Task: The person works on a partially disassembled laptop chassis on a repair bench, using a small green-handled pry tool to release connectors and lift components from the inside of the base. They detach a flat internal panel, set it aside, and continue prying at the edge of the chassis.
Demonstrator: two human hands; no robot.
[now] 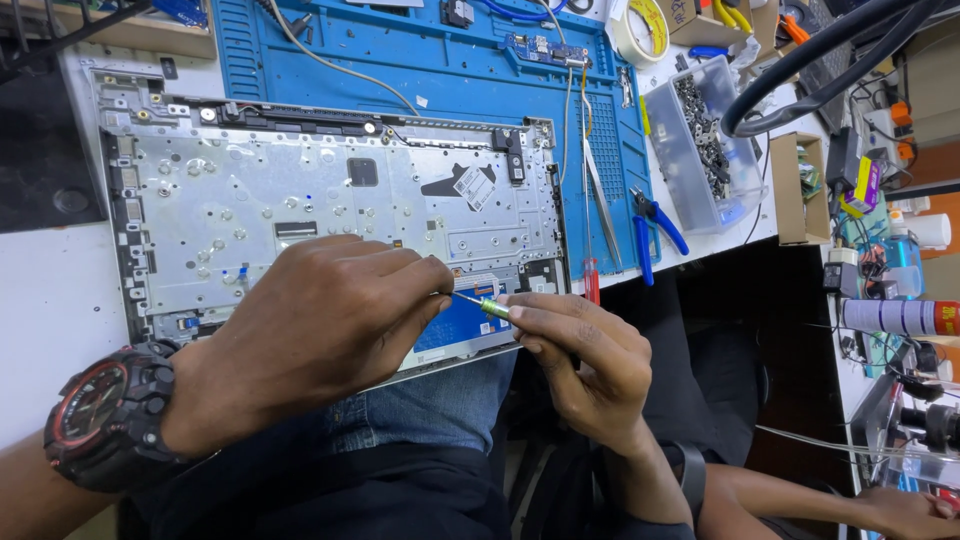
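At the far left, a black wristwatch with red trim [108,415] is worn on the left wrist. Above it, an opened laptop base [330,200] is laid on the white workbench [45,300], its silver inner plate turned up and its near edge hanging over the person's lap. The left hand [320,325] is rested over the near edge of this base, fingers curled, with thumb and forefinger pinched on the thin metal shaft of a small screwdriver [482,305]. The screwdriver is held almost level, just above the blue panel [460,328] at the base's near right corner. Its green grip is grasped by the fingertips of the right hand [580,365], which is closed about it from the right side. Both hands are thus shut on the same tool, and they nearly touch.

Behind the base, a blue work mat [440,60] is spread, with a small circuit board [545,48] lying on it. Right of the base, tweezers [600,190] and blue-handled pliers [650,225] are laid side by side. Further right, a clear plastic box [715,140] filled with small dark parts is set near the bench edge. At the lower right corner, another person's hand [900,510] is seen, well apart.
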